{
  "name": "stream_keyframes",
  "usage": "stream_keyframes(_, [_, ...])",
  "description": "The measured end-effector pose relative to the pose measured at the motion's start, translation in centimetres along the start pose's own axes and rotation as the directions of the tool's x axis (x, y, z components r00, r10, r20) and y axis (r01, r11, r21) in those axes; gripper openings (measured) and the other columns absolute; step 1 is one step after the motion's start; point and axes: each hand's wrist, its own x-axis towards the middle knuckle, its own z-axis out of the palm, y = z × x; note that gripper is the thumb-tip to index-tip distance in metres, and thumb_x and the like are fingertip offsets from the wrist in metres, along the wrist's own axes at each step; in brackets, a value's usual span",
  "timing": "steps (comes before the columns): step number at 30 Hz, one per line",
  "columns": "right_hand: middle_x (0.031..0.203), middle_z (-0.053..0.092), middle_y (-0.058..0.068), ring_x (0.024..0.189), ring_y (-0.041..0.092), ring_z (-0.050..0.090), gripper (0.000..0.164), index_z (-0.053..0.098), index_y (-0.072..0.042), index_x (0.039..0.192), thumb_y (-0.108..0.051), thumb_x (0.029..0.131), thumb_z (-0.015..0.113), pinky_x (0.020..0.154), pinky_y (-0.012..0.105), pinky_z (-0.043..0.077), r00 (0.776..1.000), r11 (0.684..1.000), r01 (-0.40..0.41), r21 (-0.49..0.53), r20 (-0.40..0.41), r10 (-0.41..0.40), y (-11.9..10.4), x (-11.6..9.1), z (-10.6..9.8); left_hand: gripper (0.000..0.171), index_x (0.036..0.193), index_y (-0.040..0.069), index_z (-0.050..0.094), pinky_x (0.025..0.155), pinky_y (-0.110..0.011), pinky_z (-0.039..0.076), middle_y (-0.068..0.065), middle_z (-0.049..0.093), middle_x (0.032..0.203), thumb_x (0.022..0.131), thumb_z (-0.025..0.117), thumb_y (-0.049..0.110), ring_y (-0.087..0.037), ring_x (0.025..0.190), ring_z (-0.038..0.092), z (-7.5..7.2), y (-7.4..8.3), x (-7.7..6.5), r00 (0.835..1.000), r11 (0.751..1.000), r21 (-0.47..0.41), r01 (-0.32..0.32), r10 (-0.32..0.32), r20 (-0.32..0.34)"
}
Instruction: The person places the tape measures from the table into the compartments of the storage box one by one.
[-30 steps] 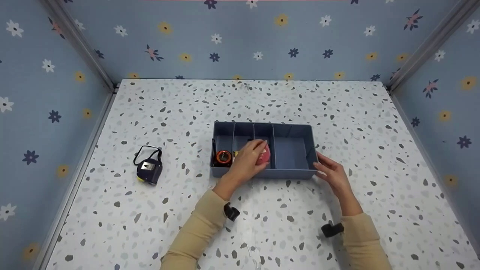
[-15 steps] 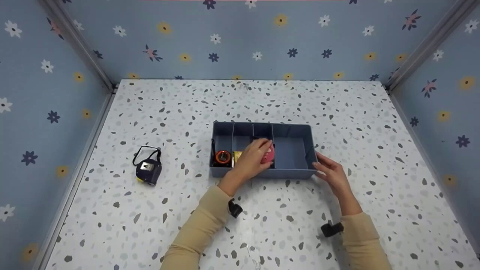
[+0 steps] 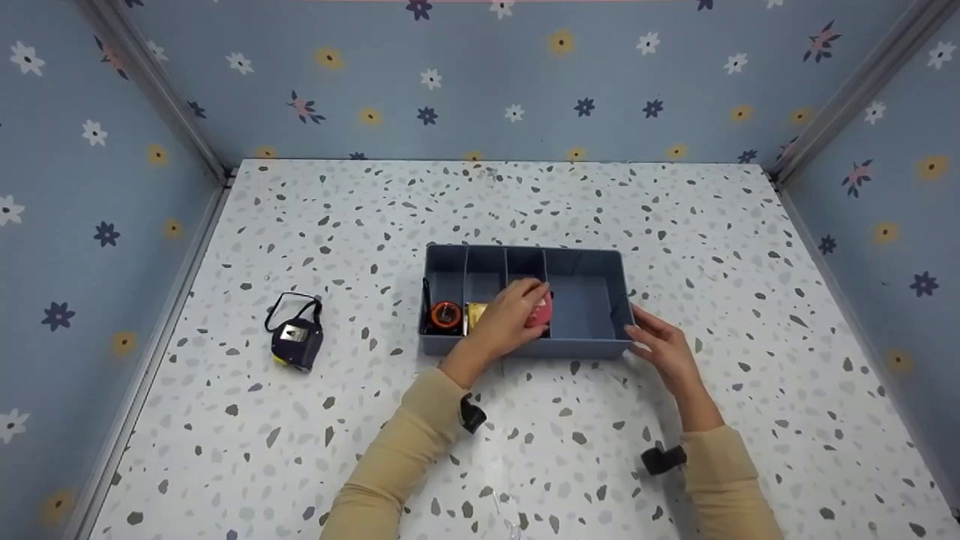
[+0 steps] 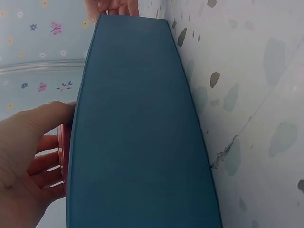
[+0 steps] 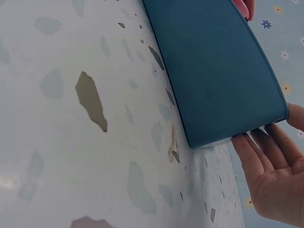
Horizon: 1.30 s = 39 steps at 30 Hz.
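Observation:
A grey-blue divided box (image 3: 517,348) stands mid-table. My left hand (image 3: 502,324) reaches into its third compartment from the left and grips a round pink tape measure (image 3: 541,310), whose lower part is hidden by the box wall. At the box's right end, my right hand (image 3: 667,358) pinches the wall, with the thumb at the rim and fingers outside (image 5: 247,154). An orange-and-black tape measure (image 3: 446,315) lies in the leftmost compartment. Beside it in the second compartment, a yellow item (image 3: 473,312) shows partly behind my left hand.
A dark tape measure (image 3: 298,341) with a wrist strap lies on the speckled table (image 3: 360,435), left of the box. The wide right compartment (image 3: 583,304) of the box shows its bare floor. Flower-patterned walls (image 3: 480,75) enclose the table at the back and sides.
My left hand has shifted slightly right with the pink tape measure, uncovering more of the yellow item. My right hand stays at the box's right end.

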Motion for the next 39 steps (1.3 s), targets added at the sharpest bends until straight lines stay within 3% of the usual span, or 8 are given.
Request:
stream_keyframes(14, [0.138, 0.032, 0.013, 0.101, 0.005, 0.051, 0.065, 0.034, -0.005, 0.136, -0.017, 0.081, 0.065, 0.081, 0.027, 0.046, 1.0, 1.0, 0.005, 0.004, -0.001, -0.005, 0.1, 0.0, 0.0, 0.061, 0.13, 0.001, 0.043, 0.09, -0.032, 0.04, -0.014, 0.043, 0.126, 0.079, 0.066, 0.024, -0.024, 0.115, 0.041, 0.1, -0.7, 0.2, 0.996, 0.997, -0.063, 0.042, -0.037, 0.082])
stream_keyframes(24, [0.14, 0.03, 0.012, 0.106, 0.007, 0.05, 0.064, 0.035, -0.005, 0.136, -0.018, 0.081, 0.065, 0.08, 0.026, 0.046, 1.0, 1.0, 0.026, 0.003, 0.005, -0.026, 0.4, 0.1, -0.1, 0.059, 0.128, 0.001, 0.045, 0.089, -0.032, 0.04, -0.015, 0.044, 0.125, 0.078, 0.067, 0.024, -0.026, 0.113, 0.044, -0.2, -1.3, 0.4, 0.992, 0.997, -0.075, 0.024, -0.015, 0.122])
stream_keyframes(39, [0.141, 0.029, 0.011, 0.104, 0.005, 0.05, 0.065, 0.032, -0.005, 0.137, -0.016, 0.082, 0.064, 0.082, 0.028, 0.045, 1.0, 1.0, 0.005, 0.016, 0.005, -0.005, 0.0, 0.0, 0.1, 0.06, 0.127, 0.002, 0.047, 0.088, -0.033, 0.04, -0.014, 0.047, 0.123, 0.077, 0.068, 0.028, -0.025, 0.11, 0.047, -0.1, -1.7, 0.8, 0.984, 0.999, -0.021, 0.029, -0.024, 0.178])
